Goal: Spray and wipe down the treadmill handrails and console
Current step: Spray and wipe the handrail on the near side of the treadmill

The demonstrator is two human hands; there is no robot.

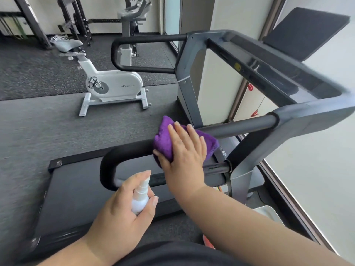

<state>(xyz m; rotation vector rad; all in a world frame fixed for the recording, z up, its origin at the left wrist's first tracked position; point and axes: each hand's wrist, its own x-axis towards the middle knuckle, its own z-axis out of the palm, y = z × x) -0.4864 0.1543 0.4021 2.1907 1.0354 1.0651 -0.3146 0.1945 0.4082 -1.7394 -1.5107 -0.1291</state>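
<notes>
My right hand (184,152) presses a purple cloth (165,143) around the upper bar of the near black loop handrail (109,166) of the treadmill. My left hand (124,210) grips a small white spray bottle (140,196) just below that handrail, nozzle pointing up and away. The grey console (278,73) runs across the upper right, with a black screen panel (305,33) above it. A second loop handrail (123,52) sticks out on the far side. The treadmill belt (76,194) lies underneath my hands.
A white exercise bike (113,85) stands on the dark rubber floor to the left. Black rack frames (34,22) line the back wall. A window wall (317,169) runs along the right. A red safety clip (254,113) hangs from the console, and a white tray (269,214) sits by the treadmill base.
</notes>
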